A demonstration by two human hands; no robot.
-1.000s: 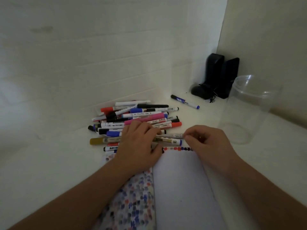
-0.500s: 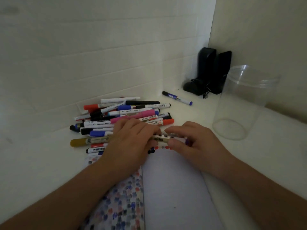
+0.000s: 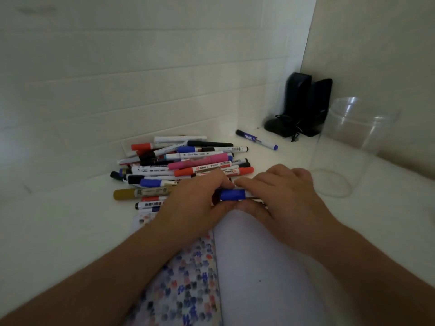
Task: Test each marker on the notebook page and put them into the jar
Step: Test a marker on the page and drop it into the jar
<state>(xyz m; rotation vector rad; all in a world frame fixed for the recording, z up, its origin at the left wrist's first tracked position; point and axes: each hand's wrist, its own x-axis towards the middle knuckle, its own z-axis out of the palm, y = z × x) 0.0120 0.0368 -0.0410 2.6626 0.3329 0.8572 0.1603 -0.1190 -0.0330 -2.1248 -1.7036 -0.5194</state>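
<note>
We see the left hand (image 3: pixel 193 203) and right hand (image 3: pixel 284 196) meet at the notebook's (image 3: pixel 259 267) far edge, both pinching one blue-capped marker (image 3: pixel 231 194) held crosswise between them. Just beyond lies the marker pile (image 3: pixel 186 164); the clear jar (image 3: pixel 348 147) stands to the right.

One head-worn camera looks forward and steeply down from close above the near edge of the counter (image 3: pixel 58 231), so both forearms run up from the bottom corners. It faces the far right corner, where the two walls meet behind the jar (image 3: pixel 353 142). The wide lens bends the counter's edges.
</note>
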